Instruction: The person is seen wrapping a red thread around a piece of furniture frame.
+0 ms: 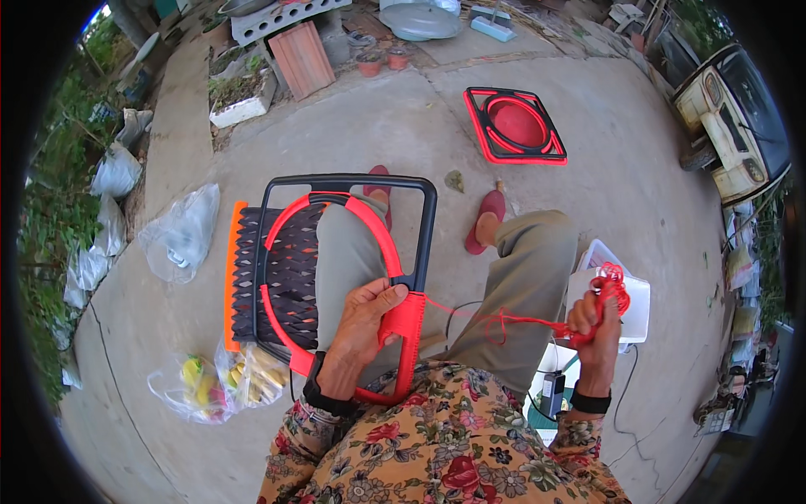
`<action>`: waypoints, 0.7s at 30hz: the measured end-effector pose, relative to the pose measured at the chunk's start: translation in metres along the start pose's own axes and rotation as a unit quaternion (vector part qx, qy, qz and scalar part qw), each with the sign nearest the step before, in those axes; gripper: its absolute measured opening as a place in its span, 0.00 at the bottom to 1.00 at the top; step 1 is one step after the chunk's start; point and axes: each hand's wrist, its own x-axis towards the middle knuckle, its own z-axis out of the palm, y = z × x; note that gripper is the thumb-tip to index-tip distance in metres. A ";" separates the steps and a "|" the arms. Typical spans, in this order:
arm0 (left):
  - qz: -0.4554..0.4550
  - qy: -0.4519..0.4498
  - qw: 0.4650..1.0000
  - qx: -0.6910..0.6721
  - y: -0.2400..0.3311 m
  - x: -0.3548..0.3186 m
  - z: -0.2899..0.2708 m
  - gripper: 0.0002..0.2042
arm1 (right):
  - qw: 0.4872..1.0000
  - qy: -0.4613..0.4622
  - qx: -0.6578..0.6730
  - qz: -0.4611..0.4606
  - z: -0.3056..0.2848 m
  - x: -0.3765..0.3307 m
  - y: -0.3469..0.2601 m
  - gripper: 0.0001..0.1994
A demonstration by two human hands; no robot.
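Note:
My left hand (363,317) grips the edge of a black square frame (430,210) with a round inner ring, which lies tilted across my left thigh. Red cord wrapping (403,332) covers its near right corner and lower edge, and red stretches also cover parts of the ring. My left thumb presses on the wrapped edge. Off to the right, my right hand (594,323) is closed around a tangled bundle of red cord (613,290). A loose strand (525,318) with a small loop runs from there to the frame.
Another red-and-black frame (478,139) lies on the concrete ahead. Left are a dark slatted panel with an orange edge (232,277), a fruit bag (197,386) and a clear bag (180,235). A white box (634,307) and a black adapter (552,391) are right; a vehicle (730,126) stands beyond.

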 end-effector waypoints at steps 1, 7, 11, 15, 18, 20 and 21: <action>0.000 -0.001 1.000 0.001 0.000 0.001 -0.001 0.09 | 1.000 0.015 0.017 0.007 -0.017 0.004 -0.004 0.16; -0.031 0.006 0.999 0.000 0.005 0.001 0.002 0.07 | 0.990 0.057 0.116 0.056 -0.105 0.011 -0.002 0.17; -0.054 0.031 0.998 0.028 0.009 0.004 0.010 0.06 | 0.990 0.083 0.066 0.098 -0.106 0.008 0.015 0.15; -0.035 0.077 0.996 -0.015 0.009 0.005 0.008 0.07 | 0.989 0.075 -0.031 0.123 -0.102 0.000 0.034 0.19; -0.009 0.076 0.997 -0.018 0.010 0.002 0.010 0.06 | 0.977 0.093 -0.094 0.165 -0.090 0.005 0.061 0.23; 0.002 0.062 0.998 -0.015 0.013 -0.001 0.009 0.06 | 0.983 0.076 0.008 0.167 -0.112 0.019 0.078 0.17; 0.020 0.057 0.998 -0.015 0.014 -0.003 0.006 0.06 | 0.978 0.049 0.108 0.174 -0.117 0.026 0.080 0.14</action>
